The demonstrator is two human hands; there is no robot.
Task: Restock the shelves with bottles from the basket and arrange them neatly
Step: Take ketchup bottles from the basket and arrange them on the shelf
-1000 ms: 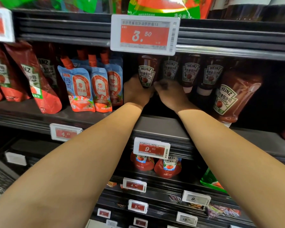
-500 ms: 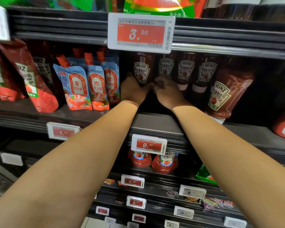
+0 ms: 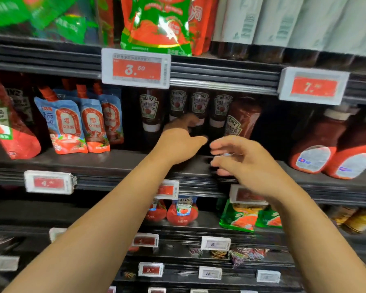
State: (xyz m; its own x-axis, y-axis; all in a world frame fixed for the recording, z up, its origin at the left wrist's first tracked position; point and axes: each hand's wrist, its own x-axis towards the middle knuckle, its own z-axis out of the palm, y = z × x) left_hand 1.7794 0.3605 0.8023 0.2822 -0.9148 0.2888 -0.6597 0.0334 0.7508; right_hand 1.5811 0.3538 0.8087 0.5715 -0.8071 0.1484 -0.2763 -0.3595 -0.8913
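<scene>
Both hands have drawn back from the Heinz bottles (image 3: pixel 151 112): right hand (image 3: pixel 243 163) released, empty; left hand (image 3: pixel 181 140) loose, nearer them. Rigid, smooth, top-heavy; grip mid-body.

- Dark metal supermarket shelving (image 3: pixel 118 163) fills pretty much the whole view, tier after tier going down, each with a ribbed front rail.
- Electronic price tags are clipped along those rails. A big white-framed one with a red panel reads 3.50 (image 3: pixel 136 68), and another to the right (image 3: pixel 313 86) starts with a 7, rest too blurry to read.
- More small tags further down, like one starting with 4 on the left (image 3: pixel 49 182) and a greyish one marked 9 (image 3: pixel 216 243).
- Light comes from above and the front. The top shelf looks bright, while the back of the middle shelf sits in deep shadow.
- Edges of the picture are smeared, so the lowest tiers are hard to make out.
</scene>
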